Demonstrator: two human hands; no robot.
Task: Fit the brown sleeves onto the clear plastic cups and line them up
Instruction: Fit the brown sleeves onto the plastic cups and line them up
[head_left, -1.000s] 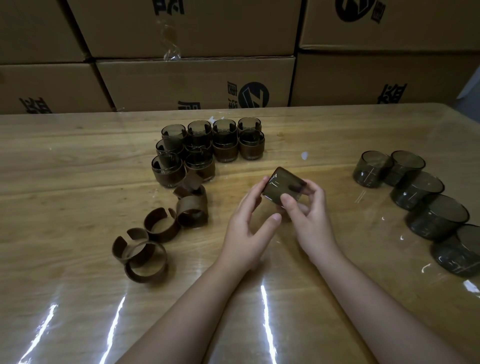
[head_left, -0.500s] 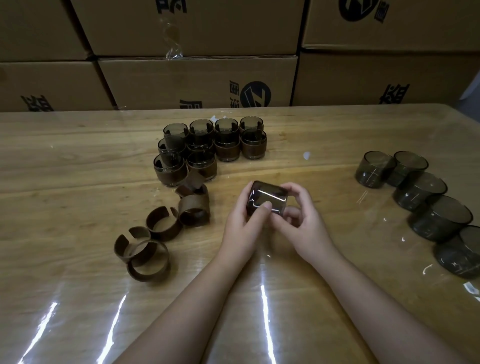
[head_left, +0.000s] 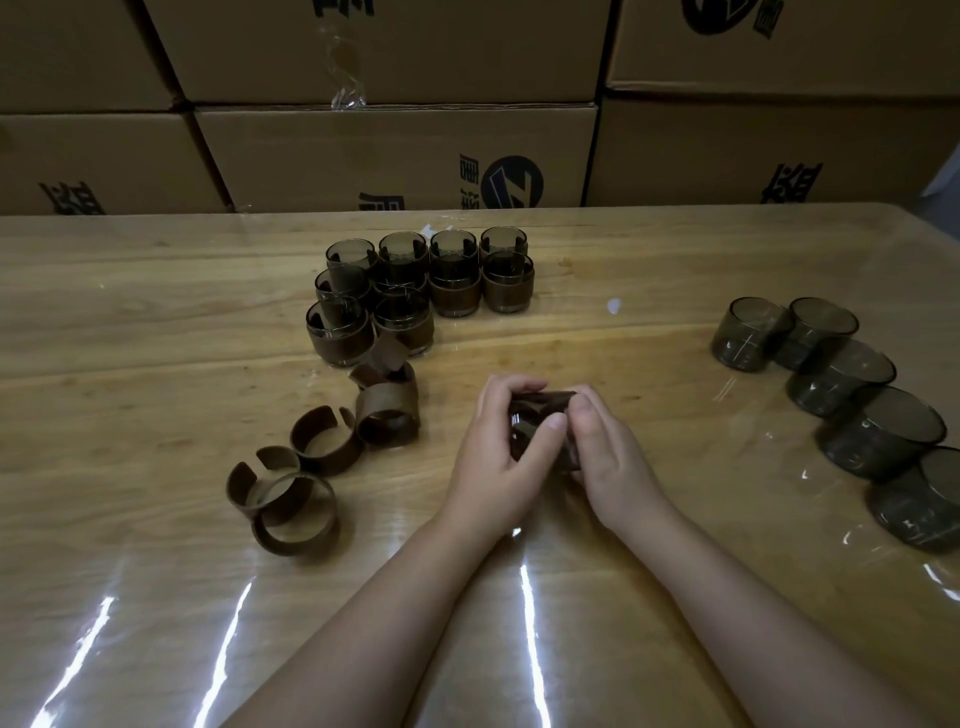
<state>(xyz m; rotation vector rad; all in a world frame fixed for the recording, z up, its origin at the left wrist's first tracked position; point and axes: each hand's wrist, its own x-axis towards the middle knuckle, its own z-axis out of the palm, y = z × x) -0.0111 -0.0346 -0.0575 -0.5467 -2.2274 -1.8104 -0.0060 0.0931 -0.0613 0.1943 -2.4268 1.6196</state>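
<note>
Left hand (head_left: 496, 457) and right hand (head_left: 605, 457), fingers curled, together grip one cup (head_left: 540, 418) at centre of the table (head_left: 156, 322). Sleeved cups (head_left: 421, 291) grouped far centre; loose sleeves (head_left: 311, 467) near left; bare cups (head_left: 841, 384) in a row, right.

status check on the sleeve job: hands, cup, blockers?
Left hand and right hand both grip one cup at table centre. Sleeve state hidden by fingers. Loose sleeves left, bare cups right. Nothing in the way.
</note>
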